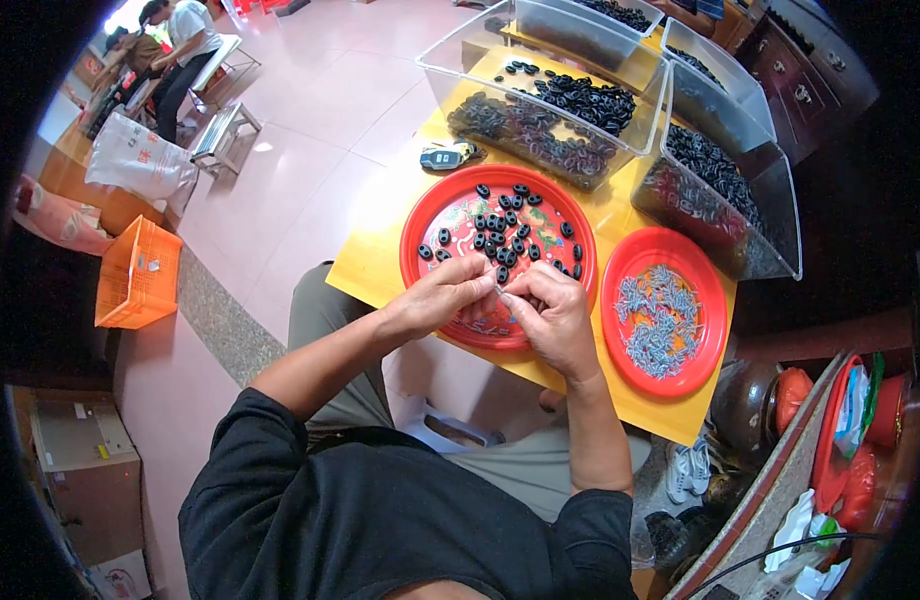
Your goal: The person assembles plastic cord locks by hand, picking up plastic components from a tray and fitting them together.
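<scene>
My left hand [442, 298] and my right hand [558, 318] meet over the near part of a round red tray [412, 222]. Thumb and fingers of both are pinched together, tip to tip, around a tiny pale piece [498, 289] too small to name. Several small black oval pieces with two holes [504, 228], which look like cord locks, lie scattered in the tray beyond my fingers. To the right, a second red tray [717, 312] holds a heap of small, thin grey pieces [652, 345], perhaps springs. My fingers partly cover the near side of the first tray.
Clear plastic bins [647, 120] full of black pieces stand along the far side of the yellow table [380, 240]. A dark key fob [442, 158] lies behind the first tray. An orange crate [140, 275] is on the floor at left. Other people [185, 50] sit far left.
</scene>
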The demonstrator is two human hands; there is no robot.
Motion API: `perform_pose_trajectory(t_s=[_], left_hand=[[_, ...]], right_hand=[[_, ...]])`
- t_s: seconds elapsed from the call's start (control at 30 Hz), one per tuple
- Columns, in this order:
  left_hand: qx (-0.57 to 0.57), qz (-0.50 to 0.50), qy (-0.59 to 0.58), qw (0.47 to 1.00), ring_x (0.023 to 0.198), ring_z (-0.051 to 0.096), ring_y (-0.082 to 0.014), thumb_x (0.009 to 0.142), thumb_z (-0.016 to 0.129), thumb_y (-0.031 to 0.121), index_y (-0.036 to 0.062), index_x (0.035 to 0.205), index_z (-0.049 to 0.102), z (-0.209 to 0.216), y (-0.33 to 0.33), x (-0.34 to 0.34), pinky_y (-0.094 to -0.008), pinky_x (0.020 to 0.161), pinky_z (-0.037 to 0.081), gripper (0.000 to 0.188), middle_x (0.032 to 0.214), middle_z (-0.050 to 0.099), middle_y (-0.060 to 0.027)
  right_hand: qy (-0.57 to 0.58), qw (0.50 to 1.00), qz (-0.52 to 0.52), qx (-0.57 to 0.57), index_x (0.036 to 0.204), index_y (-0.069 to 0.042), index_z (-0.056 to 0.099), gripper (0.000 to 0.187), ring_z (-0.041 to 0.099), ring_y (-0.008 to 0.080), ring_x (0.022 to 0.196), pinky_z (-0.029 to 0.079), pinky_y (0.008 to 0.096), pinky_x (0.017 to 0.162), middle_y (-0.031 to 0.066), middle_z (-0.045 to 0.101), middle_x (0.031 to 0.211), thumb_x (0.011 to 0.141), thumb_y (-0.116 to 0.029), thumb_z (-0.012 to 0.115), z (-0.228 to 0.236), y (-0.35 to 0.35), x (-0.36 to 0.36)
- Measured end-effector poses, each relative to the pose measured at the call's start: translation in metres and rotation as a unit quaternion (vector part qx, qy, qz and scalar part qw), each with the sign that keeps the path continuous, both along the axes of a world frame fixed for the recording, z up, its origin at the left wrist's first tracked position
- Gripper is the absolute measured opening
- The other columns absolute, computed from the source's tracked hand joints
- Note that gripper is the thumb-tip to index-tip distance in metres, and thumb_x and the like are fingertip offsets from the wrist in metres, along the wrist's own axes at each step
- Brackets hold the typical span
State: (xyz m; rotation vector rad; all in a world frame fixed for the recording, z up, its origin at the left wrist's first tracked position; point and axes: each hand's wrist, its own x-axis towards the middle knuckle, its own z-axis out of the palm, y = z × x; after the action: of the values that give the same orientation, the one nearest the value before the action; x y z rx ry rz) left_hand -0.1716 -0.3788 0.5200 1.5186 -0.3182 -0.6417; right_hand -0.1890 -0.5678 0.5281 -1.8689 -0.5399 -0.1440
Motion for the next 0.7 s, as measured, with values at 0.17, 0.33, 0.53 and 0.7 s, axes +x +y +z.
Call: perform_pose_trajectory(t_s=[0.17, 0.33, 0.53, 0.7], left_hand=[[0.002, 0.008, 0.009, 1.0, 0.06, 0.047, -0.0073, 0.098, 0.043, 0.023, 0.0068, 0.082, 0.048, -0.005, 0.0, 0.0, -0.0216, 0.053, 0.038, 0.023, 0.07, 0.049, 0.0006], [0.038, 0.024, -0.022, 0.999, 0.06, 0.047, -0.0072, 0.094, 0.048, 0.015, 0.0044, 0.083, 0.049, -0.011, -0.003, -0.002, -0.0234, 0.054, 0.039, 0.016, 0.069, 0.049, 0.0005], [0.111, 0.047, -0.179, 0.976, 0.065, 0.049, -0.0073, 0.087, 0.054, 0.006, 0.0001, 0.085, 0.052, -0.006, 0.001, -0.003, -0.0257, 0.058, 0.042, 0.007, 0.07, 0.053, -0.0013], [0.112, 0.039, -0.219, 0.968, 0.066, 0.051, -0.0093, 0.088, 0.054, 0.01, -0.0006, 0.083, 0.054, -0.011, 0.007, 0.001, -0.0285, 0.058, 0.043, 0.011, 0.068, 0.054, -0.0035]], right_hand=[[0.018, 1.0, -0.014, 0.001, 0.077, 0.001, 0.063, 0.006, 0.057, 0.0216, 0.065, 0.044, 0.0313, 0.059, 0.0106, 0.056, 0.071, 0.072, 0.0, 0.067, 0.002, 0.0, -0.001], [0.045, 0.999, -0.016, -0.004, 0.077, 0.002, 0.063, 0.006, 0.057, 0.0217, 0.064, 0.044, 0.0313, 0.059, 0.0107, 0.056, 0.071, 0.072, 0.0, 0.067, 0.004, 0.0, -0.001], [0.011, 1.0, -0.002, -0.018, 0.079, 0.003, 0.063, 0.005, 0.055, 0.0177, 0.064, 0.043, 0.0287, 0.058, 0.0088, 0.056, 0.072, 0.075, 0.0, 0.066, -0.002, -0.003, 0.002], [0.01, 1.0, 0.008, -0.025, 0.08, 0.003, 0.063, 0.004, 0.051, 0.0111, 0.063, 0.04, 0.0247, 0.056, 0.0055, 0.056, 0.073, 0.077, 0.002, 0.064, -0.005, -0.004, 0.003]])
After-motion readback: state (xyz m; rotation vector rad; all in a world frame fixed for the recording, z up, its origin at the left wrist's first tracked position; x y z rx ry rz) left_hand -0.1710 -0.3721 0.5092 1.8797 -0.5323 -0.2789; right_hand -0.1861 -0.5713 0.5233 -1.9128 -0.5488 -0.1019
